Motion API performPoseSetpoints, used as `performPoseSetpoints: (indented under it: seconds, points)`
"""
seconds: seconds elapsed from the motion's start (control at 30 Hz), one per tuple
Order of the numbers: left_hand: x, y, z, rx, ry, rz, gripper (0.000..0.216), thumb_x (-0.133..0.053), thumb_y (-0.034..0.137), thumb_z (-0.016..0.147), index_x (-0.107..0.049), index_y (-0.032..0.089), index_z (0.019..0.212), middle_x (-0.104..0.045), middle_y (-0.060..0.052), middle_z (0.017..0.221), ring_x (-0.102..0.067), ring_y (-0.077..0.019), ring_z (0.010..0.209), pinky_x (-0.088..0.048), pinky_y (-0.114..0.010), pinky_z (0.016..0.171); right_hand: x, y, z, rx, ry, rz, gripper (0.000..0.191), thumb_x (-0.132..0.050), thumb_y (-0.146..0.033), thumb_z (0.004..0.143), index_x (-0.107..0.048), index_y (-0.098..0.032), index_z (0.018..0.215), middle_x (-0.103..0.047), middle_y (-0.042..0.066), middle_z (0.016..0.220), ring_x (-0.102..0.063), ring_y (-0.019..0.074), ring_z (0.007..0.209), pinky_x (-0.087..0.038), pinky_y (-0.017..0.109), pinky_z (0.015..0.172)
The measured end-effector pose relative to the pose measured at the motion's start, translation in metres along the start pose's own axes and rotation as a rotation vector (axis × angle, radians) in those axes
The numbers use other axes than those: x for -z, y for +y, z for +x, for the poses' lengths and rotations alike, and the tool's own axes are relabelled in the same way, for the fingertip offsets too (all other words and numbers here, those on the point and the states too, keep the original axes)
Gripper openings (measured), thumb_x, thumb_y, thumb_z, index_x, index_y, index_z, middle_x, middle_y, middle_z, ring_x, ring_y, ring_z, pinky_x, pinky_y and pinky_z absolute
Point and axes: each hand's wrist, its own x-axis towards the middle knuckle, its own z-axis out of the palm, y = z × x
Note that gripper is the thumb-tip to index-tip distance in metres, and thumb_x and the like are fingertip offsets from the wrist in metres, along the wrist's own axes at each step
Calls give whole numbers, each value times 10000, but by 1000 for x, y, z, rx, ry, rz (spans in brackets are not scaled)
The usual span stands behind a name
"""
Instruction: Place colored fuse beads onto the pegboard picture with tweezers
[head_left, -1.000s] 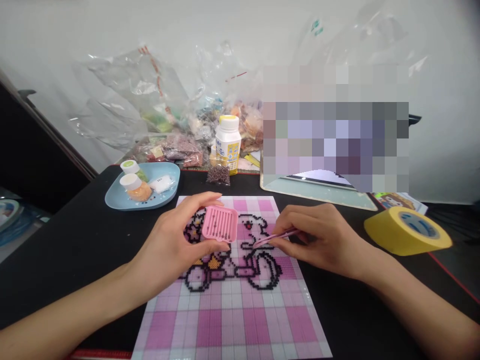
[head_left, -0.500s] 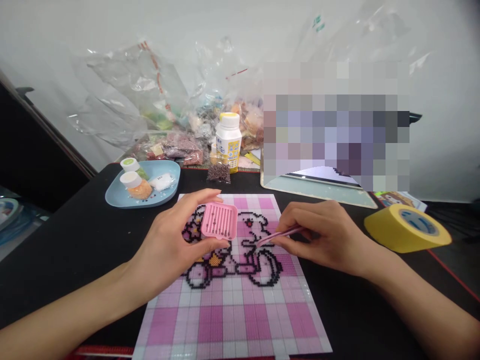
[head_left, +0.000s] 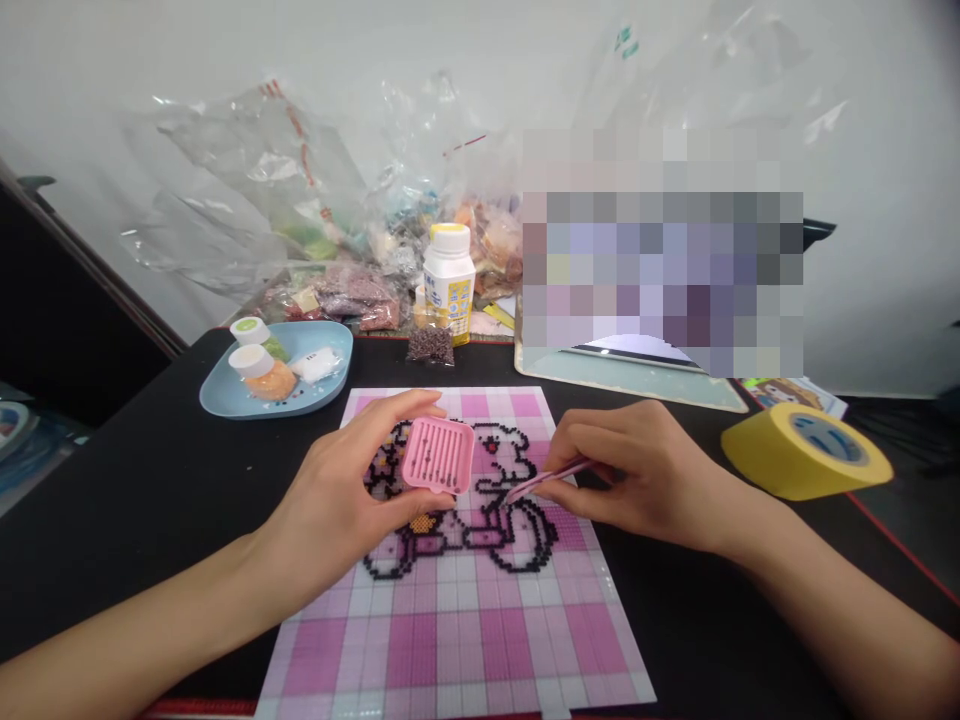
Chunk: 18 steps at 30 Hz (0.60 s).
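Between thumb and fingers, my left hand (head_left: 337, 480) holds a small pink ridged tray (head_left: 437, 455) with dark beads lying in its grooves. My right hand (head_left: 630, 475) is closed round pink tweezers (head_left: 536, 482), their tips over the picture near the front wheel; whether the tips pinch a bead is too small to tell. Beneath both hands lies a pink-and-white checked pegboard sheet (head_left: 450, 640) bearing a black-outlined animal on a wheeled vehicle, with some orange beads. The tray hides part of the picture.
At the left, a blue plate (head_left: 225, 400) carries two white-capped jars and a small packet. A white bottle (head_left: 448, 280) and a bag of dark beads (head_left: 431, 345) stand behind the sheet. Yellow tape (head_left: 765, 455) is at the right. Clear bags (head_left: 255, 180) lean on the wall.
The view has shifted slightly. My left hand has tilted and lowered the pink tray a little. The tweezers' tips have moved slightly down and left over the picture.
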Motion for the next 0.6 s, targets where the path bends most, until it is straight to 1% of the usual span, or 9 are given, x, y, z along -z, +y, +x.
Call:
performPoseSetpoints:
  seconds: [0.17, 0.3, 0.47, 0.6]
  points:
    - [1, -3, 0, -53, -23, 112, 588, -756, 394, 728, -522, 278, 1254, -659, 1, 1217, -602, -221, 1120, -452, -331, 988, -1, 1, -1, -1, 5, -4, 139, -630, -283, 865, -648, -165, 793, -615, -1, 673, -461, 67, 516, -312, 205, 478]
    - [2, -6, -1, -77, -33, 155, 586, -746, 420, 734, -513, 278, 1253, -649, -3, 1232, -600, -215, 1129, -457, -325, 994, -1, 0, -1, -9, 10, 19, 153, -627, -299, 867, -639, -169, 787, -610, 1, 663, -454, 71, 514, -313, 212, 479]
    - [2, -7, -2, -110, -58, 171, 591, -737, 437, 740, -499, 274, 1256, -638, -5, 1241, -604, -205, 1125, -459, -317, 995, -3, -3, 0, -2, 12, 44, 167, -620, -300, 873, -615, -167, 773, -600, -3, 646, -452, 66, 509, -317, 205, 474]
    - [2, -6, -3, -88, -43, 152, 585, -730, 453, 742, -499, 277, 1250, -643, 8, 1230, -601, -196, 1124, -453, -305, 993, -6, -3, 0, 15, 11, 54, 172, -635, -295, 862, -617, -160, 757, -586, -7, 627, -444, 65, 505, -309, 204, 467]
